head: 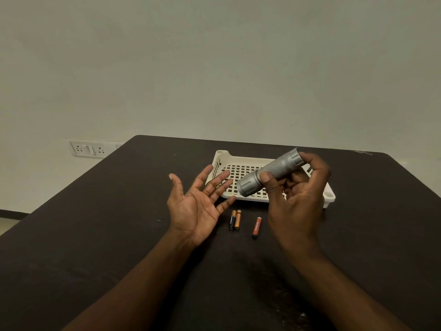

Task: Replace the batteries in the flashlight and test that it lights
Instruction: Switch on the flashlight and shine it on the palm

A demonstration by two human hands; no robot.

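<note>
Your right hand [296, 201] had the silver flashlight [268, 172] gripped, thumb curled over the barrel, tilted above the white tray [220, 161]. Your left hand [198, 204] was held palm up, fingers spread, holding nothing. Three batteries [235, 219] lay on the dark table [95, 223] between your hands.

Dim, even indoor light leaves the dark tabletop [95, 235] murky and the pale wall [214, 56] grey-green. Wide-angle distortion bows the edges; soft shadows, slight overall blur.
</note>
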